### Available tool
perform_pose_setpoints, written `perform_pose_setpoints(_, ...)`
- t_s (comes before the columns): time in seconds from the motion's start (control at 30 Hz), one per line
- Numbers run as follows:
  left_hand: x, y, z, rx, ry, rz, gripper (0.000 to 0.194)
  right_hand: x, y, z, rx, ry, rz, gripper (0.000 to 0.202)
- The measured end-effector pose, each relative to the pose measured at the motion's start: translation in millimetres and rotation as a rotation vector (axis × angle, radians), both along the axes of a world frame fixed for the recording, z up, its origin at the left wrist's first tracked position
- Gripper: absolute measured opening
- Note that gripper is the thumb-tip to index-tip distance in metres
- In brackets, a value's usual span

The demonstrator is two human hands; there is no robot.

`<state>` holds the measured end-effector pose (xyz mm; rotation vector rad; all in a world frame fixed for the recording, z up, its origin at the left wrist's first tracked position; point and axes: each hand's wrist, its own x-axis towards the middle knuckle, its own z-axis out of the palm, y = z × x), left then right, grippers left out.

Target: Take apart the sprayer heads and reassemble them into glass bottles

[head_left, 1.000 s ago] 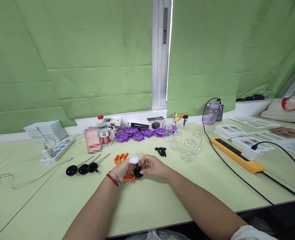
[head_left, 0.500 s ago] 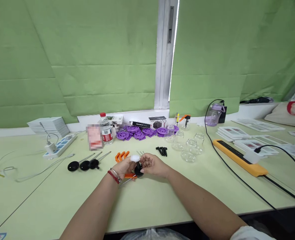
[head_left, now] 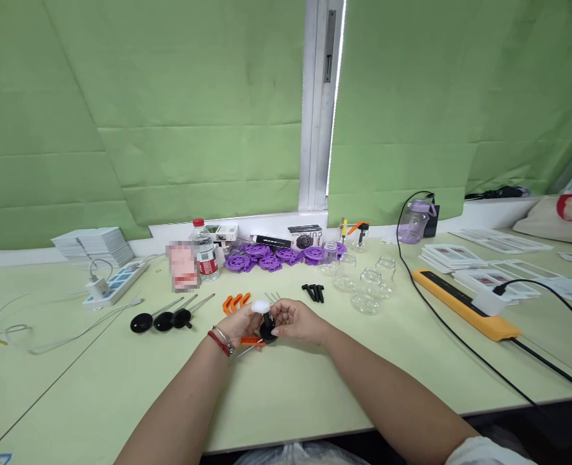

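Note:
Both my hands meet near the middle of the table around a black part [head_left: 267, 331] with a round base and a short stem. My left hand [head_left: 241, 321] is closed on it from the left, with a white round piece [head_left: 260, 307] at its top. The fingers of my right hand [head_left: 293, 319] are bent and pinch the same black part from the right. An orange piece [head_left: 251, 340] and a thin metal rod [head_left: 243, 352] show just below my left hand. Orange hooked pieces [head_left: 236, 302] lie behind my left hand.
Black lids with rods [head_left: 141, 322] lie left. Black pegs [head_left: 313, 293], clear glass jars [head_left: 366, 300] and purple discs [head_left: 289, 256] are behind and right. A water bottle [head_left: 207, 258] stands at the back, and an orange power strip [head_left: 460, 307] with cables lies right.

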<state>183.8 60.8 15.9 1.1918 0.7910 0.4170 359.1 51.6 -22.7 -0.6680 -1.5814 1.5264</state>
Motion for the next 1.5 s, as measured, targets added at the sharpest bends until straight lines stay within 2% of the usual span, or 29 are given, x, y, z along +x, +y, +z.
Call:
perform_pose_setpoints(0.17,0.7,-0.1,0.4,0.003,0.013,-0.007,0.042,0.2,-0.5,1.2,0.013,-0.010,0.000,0.045)
perform_pose_setpoints(0.57,1.5,-1.1,2.6,-0.005,0.020,0.002,0.038,0.2,-1.0,2.0,0.018,0.002,-0.005,0.046)
perform_pose_setpoints(0.7,1.4,-0.7,2.6,0.004,0.027,-0.020,0.039,-1.7,-0.4,0.9,0.014,0.012,0.003,0.040)
perform_pose_setpoints(1.03,-0.3,0.3,3.3,0.036,0.085,-0.032,0.039,-3.5,1.0,0.5,0.005,-0.035,-0.064,0.038)
perform_pose_setpoints(1.23,-0.4,-1.4,6.6,0.029,0.027,-0.073,0.039,-4.4,-0.2,-0.2,0.004,-0.012,-0.070,0.039)
perform_pose_setpoints(1.5,-1.5,-1.4,3.7,0.036,0.048,-0.038,0.042,-7.0,-0.1,-1.0,-0.022,-0.004,-0.077,0.036)
